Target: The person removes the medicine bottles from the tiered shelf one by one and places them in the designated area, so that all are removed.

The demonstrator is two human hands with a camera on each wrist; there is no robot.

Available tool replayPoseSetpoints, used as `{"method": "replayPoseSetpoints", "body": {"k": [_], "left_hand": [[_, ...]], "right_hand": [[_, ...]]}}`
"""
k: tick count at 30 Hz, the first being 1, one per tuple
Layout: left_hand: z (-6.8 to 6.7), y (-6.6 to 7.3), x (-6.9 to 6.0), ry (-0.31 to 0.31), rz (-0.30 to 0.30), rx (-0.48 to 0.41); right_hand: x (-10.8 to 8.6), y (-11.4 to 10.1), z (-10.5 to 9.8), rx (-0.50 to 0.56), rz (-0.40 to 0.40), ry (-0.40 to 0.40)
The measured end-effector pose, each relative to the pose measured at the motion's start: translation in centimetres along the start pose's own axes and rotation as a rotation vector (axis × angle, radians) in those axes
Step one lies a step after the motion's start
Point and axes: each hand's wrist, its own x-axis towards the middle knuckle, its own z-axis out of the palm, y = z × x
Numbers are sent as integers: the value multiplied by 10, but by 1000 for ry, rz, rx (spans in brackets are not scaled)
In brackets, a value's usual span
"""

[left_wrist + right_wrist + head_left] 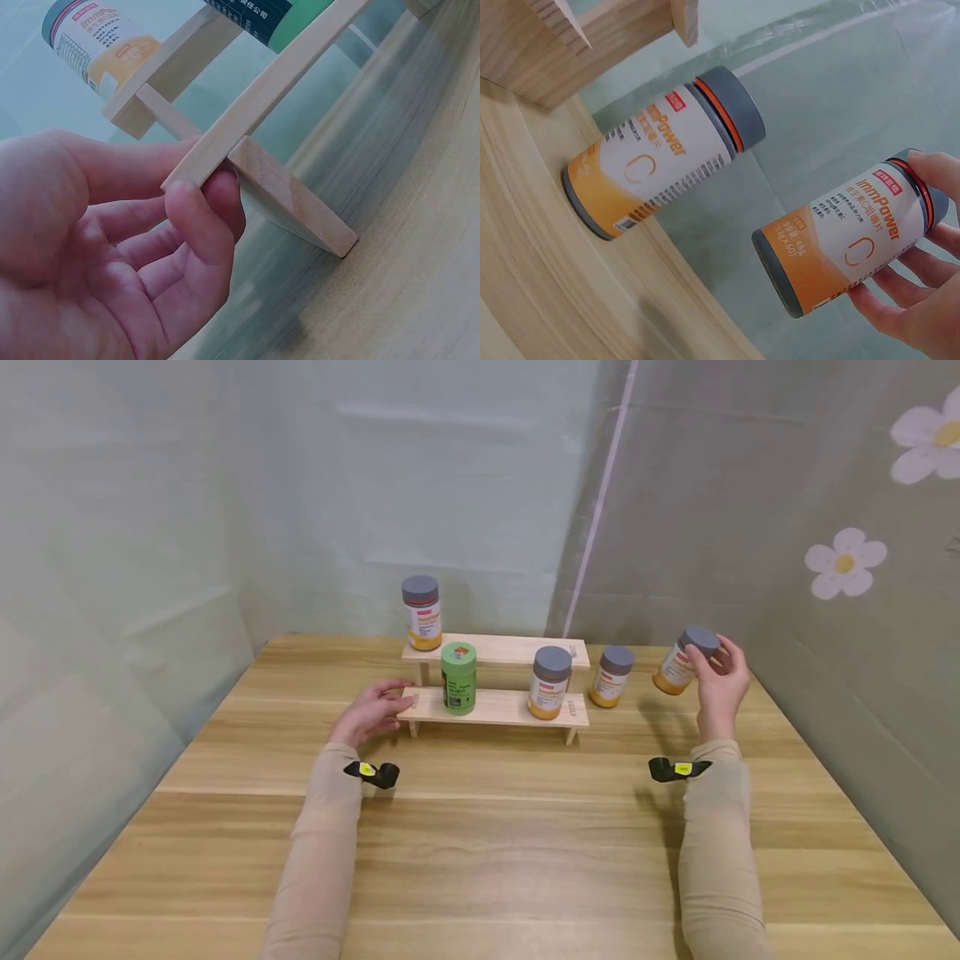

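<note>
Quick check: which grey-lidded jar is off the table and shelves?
The rightmost jar, held tilted in the air by the right hand. The other three stand upright: upper-shelf jar, lower-shelf jar and tabletop jar.

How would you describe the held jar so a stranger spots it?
On the table, look past the right end of the wooden shelf and the standing jar beside it. The held jar is in the person's right hand: grey lid, white and orange label. Its grey-lidded neighbours stand upright; only this one is tilted and lifted.
</note>
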Motion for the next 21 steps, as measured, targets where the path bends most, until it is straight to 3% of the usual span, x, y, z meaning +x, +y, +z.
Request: {"method": "replayPoseSetpoints", "body": {"k": [12,21], "left_hand": [[0,-1,0,4,19,28],[0,-3,1,9,17,46]], "right_hand": [[5,8,-2,-5,77,-25],[9,17,-4,-31,58,-56]]}}
